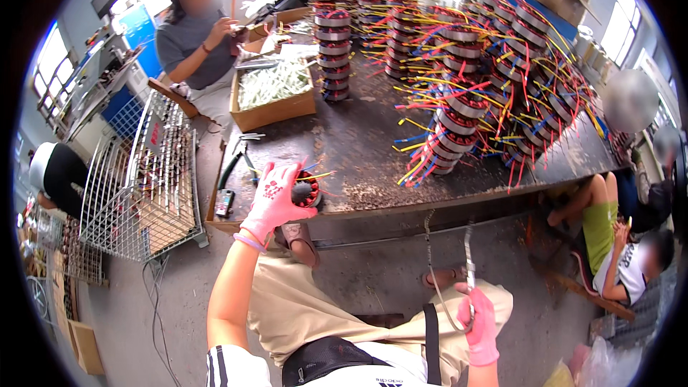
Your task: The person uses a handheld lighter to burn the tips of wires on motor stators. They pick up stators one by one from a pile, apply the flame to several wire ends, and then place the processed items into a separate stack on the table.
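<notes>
My left hand (272, 197), in a pink glove, grips a small motor stator (308, 192) at the table's near edge. Red copper windings show in the stator, and short red and yellow leads stick out of it. My right hand (481, 321), gloved in pink too, is held low over my right thigh. Its fingers are closed round a thin grey-white cord (432, 265), which loops down into the hand. A paler, stiffer-looking length (469, 254) rises above the same hand. Cutting pliers (235, 161) lie just beyond my left hand, beside a small dark object (225, 203) with a pale label.
Tall stacks of wired stators (459, 118) crowd the table's right and far side. A carton (276, 104) of white sleeves stands at far left. Across the table a person (197, 36) handles something. A wire cage (147, 186) is at left; another person (609, 244) sits at right.
</notes>
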Motion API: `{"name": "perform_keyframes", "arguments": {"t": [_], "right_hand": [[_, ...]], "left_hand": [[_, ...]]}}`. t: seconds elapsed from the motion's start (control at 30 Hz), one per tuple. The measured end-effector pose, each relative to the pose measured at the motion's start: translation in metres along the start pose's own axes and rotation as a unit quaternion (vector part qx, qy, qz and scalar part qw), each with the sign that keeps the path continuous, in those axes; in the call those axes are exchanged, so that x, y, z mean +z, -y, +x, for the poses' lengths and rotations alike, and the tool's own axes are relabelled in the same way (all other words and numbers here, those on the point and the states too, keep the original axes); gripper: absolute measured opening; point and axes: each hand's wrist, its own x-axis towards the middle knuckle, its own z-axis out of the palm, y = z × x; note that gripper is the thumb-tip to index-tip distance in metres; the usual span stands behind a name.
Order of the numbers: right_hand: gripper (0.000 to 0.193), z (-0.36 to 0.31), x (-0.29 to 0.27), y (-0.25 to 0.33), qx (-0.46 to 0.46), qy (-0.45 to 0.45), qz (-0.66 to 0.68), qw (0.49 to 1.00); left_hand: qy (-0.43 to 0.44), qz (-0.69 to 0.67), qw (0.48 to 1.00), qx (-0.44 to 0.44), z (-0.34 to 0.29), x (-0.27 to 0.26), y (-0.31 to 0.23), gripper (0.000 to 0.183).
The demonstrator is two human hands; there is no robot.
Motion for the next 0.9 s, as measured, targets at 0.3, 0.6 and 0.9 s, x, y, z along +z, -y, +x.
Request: {"name": "perform_keyframes", "arguments": {"t": [0.3,0.6,0.9], "right_hand": [[0.033,0.03,0.051,-0.015,0.071,0.15,0.022,0.986],[0.033,0.049,0.073,-0.022,0.087,0.178,-0.014,0.98],[0.032,0.051,0.078,-0.023,0.101,0.184,-0.013,0.978]], "left_hand": [[0.07,-0.013,0.987,0.142,0.035,0.008,-0.025,0.106],[0.078,0.032,0.991,0.103,0.035,-0.006,-0.022,0.096],[0.063,0.005,0.998,0.027,0.024,-0.002,-0.022,0.09]]}}
